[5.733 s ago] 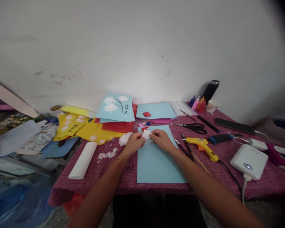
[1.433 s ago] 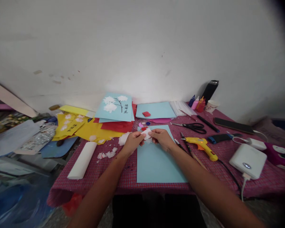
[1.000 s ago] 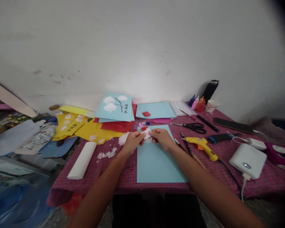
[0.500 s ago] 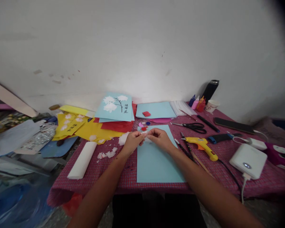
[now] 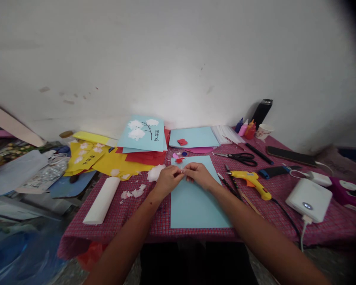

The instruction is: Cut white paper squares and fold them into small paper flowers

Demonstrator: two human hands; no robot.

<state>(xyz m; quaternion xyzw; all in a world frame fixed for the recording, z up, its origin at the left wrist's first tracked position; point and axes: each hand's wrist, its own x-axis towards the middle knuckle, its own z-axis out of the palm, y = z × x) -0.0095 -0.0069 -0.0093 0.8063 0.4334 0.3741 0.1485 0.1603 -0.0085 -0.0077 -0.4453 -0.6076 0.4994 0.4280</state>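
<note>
Over the upper part of a light blue sheet of paper, my left hand and my right hand meet fingertip to fingertip. Both are closed in a pinch on a small piece of white tissue paper, mostly hidden by the fingers. Just beyond them lie small red paper pieces and a pink paper piece. A crumpled wad of white tissue rests left of my left hand, with torn white scraps nearer me.
A roll of white paper lies at left. Blue cards with white blossoms are stacked at the back. To the right are scissors, a yellow glue gun, a white power bank, paint bottles and a black flask.
My fingertips have come closer together, and the white tissue that showed between them is now mostly covered. The view has shifted slightly; the things on the table stay put.
</note>
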